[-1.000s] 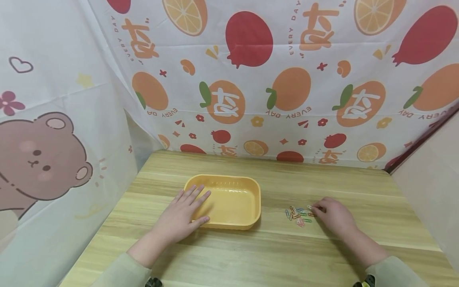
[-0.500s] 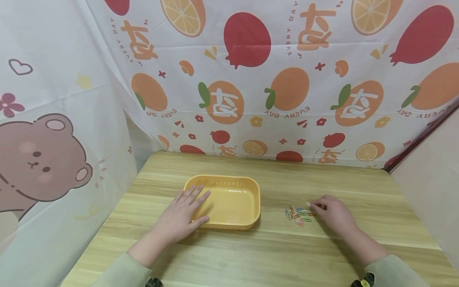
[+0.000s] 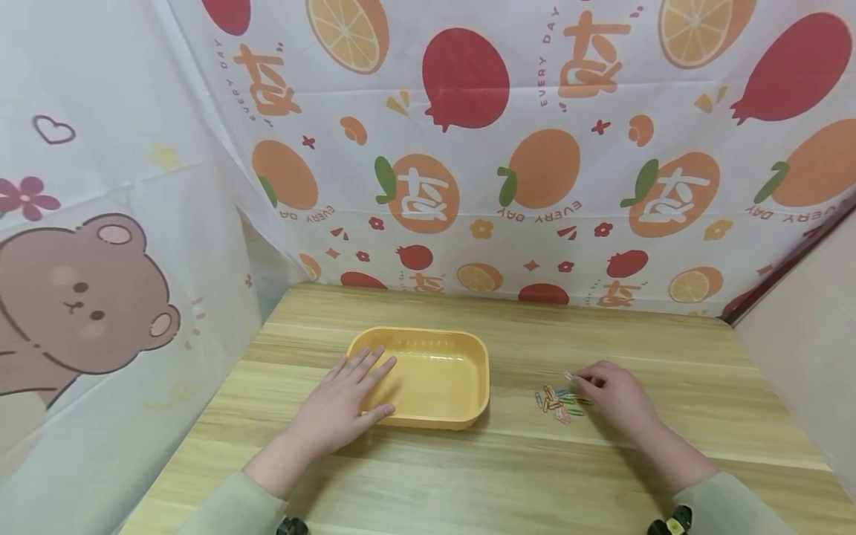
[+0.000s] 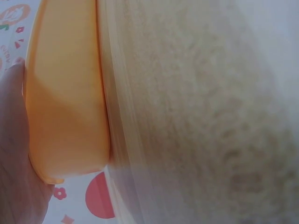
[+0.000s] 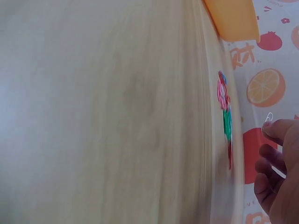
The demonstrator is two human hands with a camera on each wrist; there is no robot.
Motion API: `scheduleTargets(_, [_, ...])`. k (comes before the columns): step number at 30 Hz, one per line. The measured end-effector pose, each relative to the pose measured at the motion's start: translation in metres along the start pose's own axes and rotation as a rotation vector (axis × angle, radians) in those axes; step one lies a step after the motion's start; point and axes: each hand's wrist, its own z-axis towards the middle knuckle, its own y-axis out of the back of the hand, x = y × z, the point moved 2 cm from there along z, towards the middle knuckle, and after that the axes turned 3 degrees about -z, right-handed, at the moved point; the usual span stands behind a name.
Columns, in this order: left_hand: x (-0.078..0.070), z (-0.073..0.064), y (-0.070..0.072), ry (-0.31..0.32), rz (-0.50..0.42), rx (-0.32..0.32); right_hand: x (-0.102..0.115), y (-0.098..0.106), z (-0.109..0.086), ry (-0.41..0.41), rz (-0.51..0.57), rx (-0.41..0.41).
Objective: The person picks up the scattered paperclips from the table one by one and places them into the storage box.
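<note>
Between thumb and finger my right hand [image 3: 617,392] pinches a white paper clip [image 5: 269,116], lifted above the table in the right wrist view. Just left of and below that hand lies a small pile of coloured paper clips [image 3: 553,401], blue, orange, green and pink. My left hand [image 3: 341,405] rests with straight, spread fingers over the left side of a yellow plastic tray [image 3: 435,386]. In the left wrist view the tray's outer wall [image 4: 70,102] fills the left part, the hand along its rim. The tray's visible inside is bare.
The wooden table [image 3: 468,483] carries the tray and the clips. Behind it hangs a fruit-print cloth [image 3: 481,178], and a bear-print cloth [image 3: 87,297] hangs at the left. A pale panel [image 3: 802,357] stands at the right.
My right hand has lifted the white paper clip off the table by the pile and moved slightly up and left with it. The left hand stays on the tray.
</note>
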Motion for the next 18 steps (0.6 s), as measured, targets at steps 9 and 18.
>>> scheduleTargets(9, [0.000, -0.001, -0.001, 0.002, 0.007, 0.003, 0.018, -0.005, 0.008, -0.057, 0.132, 0.027])
scheduleTargets(18, [0.000, 0.000, -0.001, 0.001, -0.008, -0.008, 0.043, -0.014, 0.020, -0.115, 0.264, 0.076])
